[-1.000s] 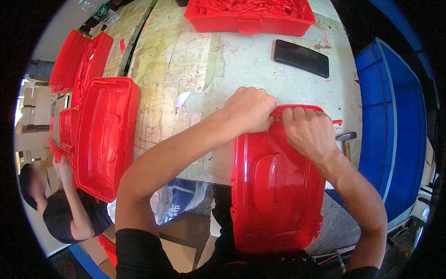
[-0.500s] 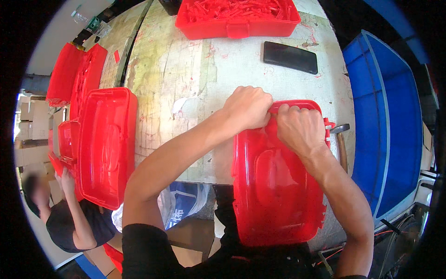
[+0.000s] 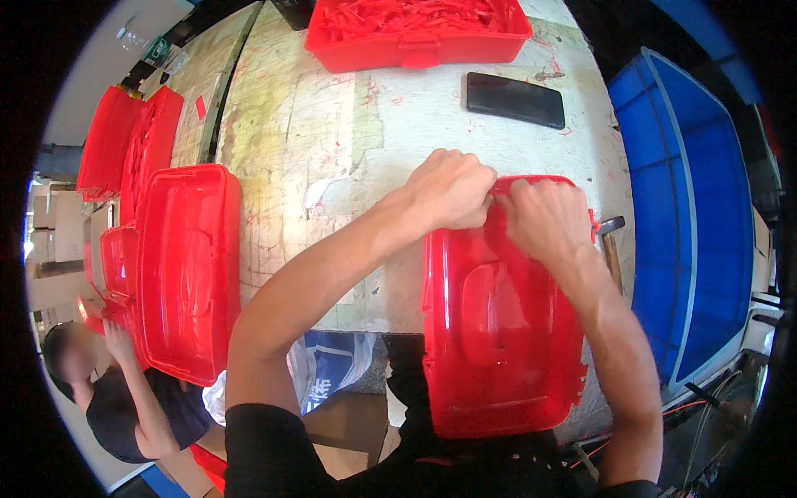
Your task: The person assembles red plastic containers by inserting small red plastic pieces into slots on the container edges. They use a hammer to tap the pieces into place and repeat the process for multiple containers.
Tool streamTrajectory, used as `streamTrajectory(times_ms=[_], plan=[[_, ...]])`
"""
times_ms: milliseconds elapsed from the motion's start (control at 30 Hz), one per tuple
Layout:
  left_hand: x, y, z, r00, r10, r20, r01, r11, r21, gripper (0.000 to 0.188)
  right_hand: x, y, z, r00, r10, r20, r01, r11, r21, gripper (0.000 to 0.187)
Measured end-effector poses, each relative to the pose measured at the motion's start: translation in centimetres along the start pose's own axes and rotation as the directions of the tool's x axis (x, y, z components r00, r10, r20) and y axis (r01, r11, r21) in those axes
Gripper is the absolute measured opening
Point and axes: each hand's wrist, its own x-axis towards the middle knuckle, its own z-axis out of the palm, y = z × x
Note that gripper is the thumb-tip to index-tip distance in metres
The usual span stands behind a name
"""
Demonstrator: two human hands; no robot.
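A glossy red plastic box lid [image 3: 506, 315], with a raised oval panel in its middle, lies lengthwise in front of me. Its near end overhangs the table edge against my body. My left hand [image 3: 455, 189] is closed at the lid's far left corner. Beside it, my right hand [image 3: 548, 217] is closed over the far rim. Both sets of fingertips are hidden, so any small part between them cannot be made out. Just right of the lid is a hammer [image 3: 612, 226] with a wooden handle, partly behind my right arm.
A red box [image 3: 419, 54] full of thin red pieces stands at the far side of the table [image 3: 332, 149], near a black phone [image 3: 515, 100]. Blue crates [image 3: 689, 207] stand at right. Another red box [image 3: 187, 274] sits left, beside a co-worker [image 3: 133, 407] holding a red piece.
The lid has shifted slightly right and tilted a little under my hands. My right hand has moved slightly right, while both hands stay closed at the far rim. The co-worker's red piece has moved.
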Motion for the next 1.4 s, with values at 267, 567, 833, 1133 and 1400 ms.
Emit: streamTrajectory(times_ms=[267,567,833,1133,1400], plan=[[0.6,-0.3,0.0,0.999,-0.035,0.009,0.036,0.996,-0.084,0.016,1.0,0.1,-0.7,0.975,-0.221,0.011,0.214,0.930,-0.297,0.013],[1.2,-0.8,0.3,0.999,-0.032,0.024,0.033,0.999,-0.037,0.018,0.3,-1.4,2.1,0.985,0.137,-0.106,-0.142,0.989,-0.040,0.011],[1.2,-1.6,0.4,0.997,-0.059,-0.041,0.058,0.998,-0.014,0.018,1.7,-0.8,1.3,0.981,-0.100,-0.165,0.064,0.975,-0.211,0.012],[1.2,-1.9,-0.9,1.000,0.004,-0.021,-0.004,1.000,-0.008,0.018,1.9,-0.7,1.1,0.996,-0.002,-0.089,-0.006,0.996,-0.086,0.014],[0.3,-2.1,-0.5,0.998,0.019,-0.066,-0.021,0.999,-0.042,0.017,2.5,-0.2,-0.9,0.975,-0.218,-0.042,0.207,0.961,-0.182,0.012]])
